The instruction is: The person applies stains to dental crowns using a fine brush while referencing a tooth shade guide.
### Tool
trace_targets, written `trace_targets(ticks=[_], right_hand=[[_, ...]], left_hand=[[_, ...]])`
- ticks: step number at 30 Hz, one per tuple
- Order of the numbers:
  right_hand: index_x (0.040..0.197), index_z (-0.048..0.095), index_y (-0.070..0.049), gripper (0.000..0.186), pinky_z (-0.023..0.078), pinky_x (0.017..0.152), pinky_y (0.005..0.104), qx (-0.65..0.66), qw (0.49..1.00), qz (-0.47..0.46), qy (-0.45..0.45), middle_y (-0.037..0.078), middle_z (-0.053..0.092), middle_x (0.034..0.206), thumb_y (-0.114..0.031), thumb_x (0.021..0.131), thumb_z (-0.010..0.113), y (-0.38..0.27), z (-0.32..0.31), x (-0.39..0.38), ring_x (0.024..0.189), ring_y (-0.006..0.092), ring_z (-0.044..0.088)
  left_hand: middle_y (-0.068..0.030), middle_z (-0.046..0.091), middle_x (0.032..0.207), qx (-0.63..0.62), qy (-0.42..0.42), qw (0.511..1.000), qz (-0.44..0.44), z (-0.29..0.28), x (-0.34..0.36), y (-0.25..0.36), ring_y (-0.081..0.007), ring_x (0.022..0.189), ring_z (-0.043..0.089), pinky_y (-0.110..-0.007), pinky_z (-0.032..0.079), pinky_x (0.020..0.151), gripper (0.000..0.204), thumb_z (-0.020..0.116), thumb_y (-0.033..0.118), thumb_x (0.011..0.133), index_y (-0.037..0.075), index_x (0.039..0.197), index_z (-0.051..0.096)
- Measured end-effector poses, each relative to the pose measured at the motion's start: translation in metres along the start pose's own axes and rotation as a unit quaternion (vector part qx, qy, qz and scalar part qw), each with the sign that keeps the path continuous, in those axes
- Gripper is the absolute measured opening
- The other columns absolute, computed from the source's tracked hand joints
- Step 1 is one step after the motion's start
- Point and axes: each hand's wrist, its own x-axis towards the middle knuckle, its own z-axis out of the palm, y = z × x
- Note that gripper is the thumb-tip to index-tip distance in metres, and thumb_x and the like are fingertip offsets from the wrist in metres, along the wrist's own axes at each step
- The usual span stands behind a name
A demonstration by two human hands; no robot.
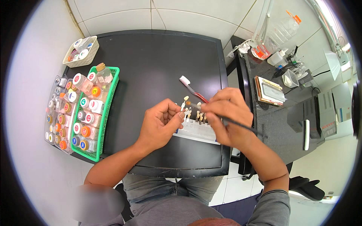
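Observation:
My left hand (160, 123) pinches a dental shade tab (184, 104) upright between thumb and fingertips, its tooth-shaped cream end pointing up. In my right hand (230, 117) is a slim brush (243, 125) with a dark handle; its orange-brown tip lies beside the tab, and I cannot tell whether they touch. Below and behind the hands lies a white shade guide holder (198, 132) with several tooth-shaped tabs standing in it, partly hidden by my fingers. A red and white toothbrush (185, 80) rests on the black table just beyond, its handle end covered by my right hand.
At the left, a green basket (105, 124) holds many capped bottles, next to a clear organizer (54, 90) of more bottles. A cream basket (92, 54) stands at the far left corner. On the right side counter are another shade guide (269, 90), a plastic jug (282, 34) and a machine (326, 113).

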Motion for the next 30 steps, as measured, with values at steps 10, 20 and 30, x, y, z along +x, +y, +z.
trace_targets(ticks=[10,20,30], right_hand=[[0.102,0.079,-0.005,0.022,0.051,0.088,0.0446,0.008,0.998,-0.052,-0.03,0.004,0.074,0.088,-0.003,0.081,0.087,-0.005,0.005,0.004,0.091,0.0266,0.069],[0.102,0.079,-0.005,0.024,0.05,0.084,0.0433,-0.034,0.999,-0.006,0.012,0.006,0.074,0.092,-0.004,0.079,0.088,0.002,-0.002,0.003,0.091,0.0274,0.069],[0.101,0.079,-0.005,0.02,0.05,0.086,0.0433,-0.026,0.999,-0.023,0.012,0.006,0.077,0.091,-0.004,0.083,0.087,0.001,-0.001,0.005,0.091,0.0269,0.069]], left_hand=[[-0.0027,0.073,0.095,0.006,-0.008,1.0,-0.008,0.001,-0.001,-0.002,-0.0071,0.078,0.07,-0.021,0.051,0.063,0.009,0.067,0.01,0.109,0.002,0.109,0.065],[-0.003,0.073,0.096,-0.005,-0.007,1.0,-0.008,0.0,-0.001,-0.003,-0.0066,0.078,0.07,-0.021,0.051,0.063,0.009,0.068,0.01,0.108,0.001,0.109,0.065],[-0.0027,0.072,0.096,0.006,-0.011,1.0,-0.007,-0.001,-0.001,-0.003,-0.0058,0.079,0.068,-0.022,0.055,0.069,0.007,0.068,0.007,0.107,0.001,0.108,0.065]])
